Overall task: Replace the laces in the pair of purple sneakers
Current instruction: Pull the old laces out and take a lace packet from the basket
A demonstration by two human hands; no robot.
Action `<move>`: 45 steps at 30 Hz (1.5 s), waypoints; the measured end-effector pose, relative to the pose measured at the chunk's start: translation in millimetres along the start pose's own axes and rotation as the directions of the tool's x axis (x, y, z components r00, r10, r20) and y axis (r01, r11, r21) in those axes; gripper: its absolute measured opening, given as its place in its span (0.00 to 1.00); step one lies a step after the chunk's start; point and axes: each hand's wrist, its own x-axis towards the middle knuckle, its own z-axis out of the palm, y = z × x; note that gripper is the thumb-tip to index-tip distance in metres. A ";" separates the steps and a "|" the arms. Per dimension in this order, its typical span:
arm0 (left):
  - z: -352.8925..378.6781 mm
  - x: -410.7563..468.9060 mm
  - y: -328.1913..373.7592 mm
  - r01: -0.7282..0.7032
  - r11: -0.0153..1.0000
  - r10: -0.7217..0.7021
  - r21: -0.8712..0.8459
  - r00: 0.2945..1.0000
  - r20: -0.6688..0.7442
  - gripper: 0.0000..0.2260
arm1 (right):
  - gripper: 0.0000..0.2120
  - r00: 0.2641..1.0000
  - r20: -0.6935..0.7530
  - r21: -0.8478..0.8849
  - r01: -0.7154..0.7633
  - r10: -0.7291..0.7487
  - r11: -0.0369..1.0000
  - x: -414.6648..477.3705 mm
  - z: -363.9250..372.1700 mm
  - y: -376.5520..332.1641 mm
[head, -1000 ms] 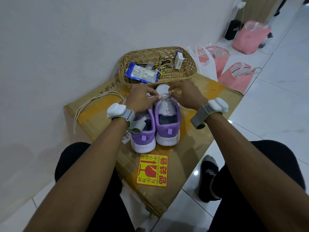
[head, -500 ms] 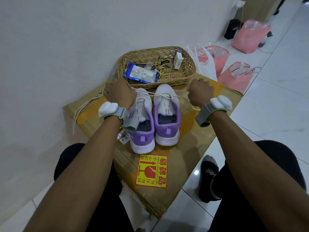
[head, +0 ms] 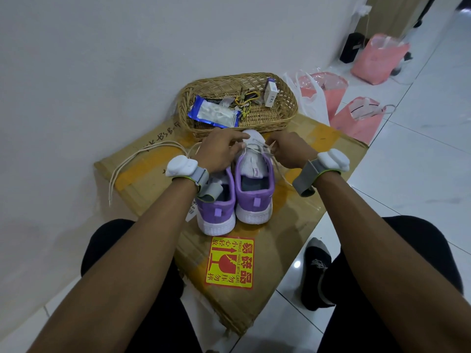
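Cardboard (head: 293, 225) carries both sneakers (head: 252, 200). Right hand (head: 290, 151) holds the lace (head: 257, 149) in a pinch grip; the left hand (head: 219, 151) grip I cannot tell. Keeping both ends even should help.

On the cardboard (head: 300, 200) the left sneaker (head: 216, 212) and right sneaker (head: 254, 179) stand side by side, heels towards us. Our left grip (head: 221, 151) lies over the left sneaker's front, its fingers reaching the right sneaker's toe; we cannot tell whether it holds the lace (head: 257, 149). Our right grip (head: 288, 151), at 3 o'clock of that toe, pinches the lace. A loose lace (head: 127, 164) lies at 9 o'clock, a basket (head: 288, 98) at 12, pink bags (head: 356, 118) at 2, a sticker (head: 230, 263) at 6.
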 end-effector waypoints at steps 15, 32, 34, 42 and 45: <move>-17.8 5.7 -16.7 0.400 0.902 -0.346 0.163 0.895 -0.281 0.07 | 0.32 0.979 -0.030 0.263 -0.189 0.204 0.946 6.2 3.6 9.6; 4.5 -8.5 17.5 0.210 0.978 -0.209 -0.018 0.977 0.042 0.09 | 0.13 0.991 -0.112 0.175 -0.048 0.068 0.983 11.0 27.9 9.6; 4.8 -6.8 17.3 0.214 0.977 -0.214 0.002 0.977 0.002 0.08 | 0.12 0.984 -0.126 0.112 -0.109 0.123 0.988 11.2 32.3 6.9; 4.1 -2.9 6.6 0.231 0.971 -0.231 -0.055 0.973 0.010 0.08 | 0.16 0.852 -0.401 0.012 -0.363 0.337 0.932 14.6 25.1 13.3; 5.5 -3.8 6.4 0.236 0.968 -0.236 -0.089 0.972 0.007 0.08 | 0.21 0.947 -0.247 0.190 -0.161 0.206 0.969 16.1 21.8 11.6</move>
